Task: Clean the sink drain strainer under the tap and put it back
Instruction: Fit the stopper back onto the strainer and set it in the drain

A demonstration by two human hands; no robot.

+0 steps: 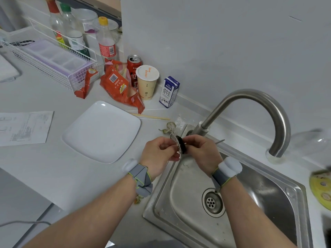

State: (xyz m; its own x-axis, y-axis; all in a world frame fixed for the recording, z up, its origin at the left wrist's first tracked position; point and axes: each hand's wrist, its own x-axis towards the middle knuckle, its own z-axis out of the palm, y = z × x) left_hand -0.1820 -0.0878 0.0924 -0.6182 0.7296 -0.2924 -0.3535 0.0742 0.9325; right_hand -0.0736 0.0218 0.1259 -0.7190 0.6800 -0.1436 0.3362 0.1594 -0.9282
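Kitchen counter (59, 169), pale grey, with a steel sink (179, 190) set in at right.

Item: drain strainer (180, 145). Round, metal, with a dark rim; held on edge, its flat faces turned left and right. Location: in the air over the sink's far left corner, between both hands, well apart from the drain hole (213, 202) and short of the tap (268, 111) spout. No water seen running.

Left hand (158, 153): fingers curled, tips pinching the strainer's left face and lower rim. Right hand (200, 151): fingers closed on the strainer's right side; exact contact hidden by the knuckles. Both hands equally near; the strainer lies just past the fingertips, at the far side of each hand.

Judgement: rinsing not yet begun; the coming move would carry the strainer rightward, under the spout, then down to the drain hole near the right wrist.

Nearby: food scraps (169, 127) on the counter just beyond the hands; white plate (102, 131) to the left; chopsticks (150, 116), milk carton (169, 92), paper cup (147, 82), soda can (134, 67) further back.
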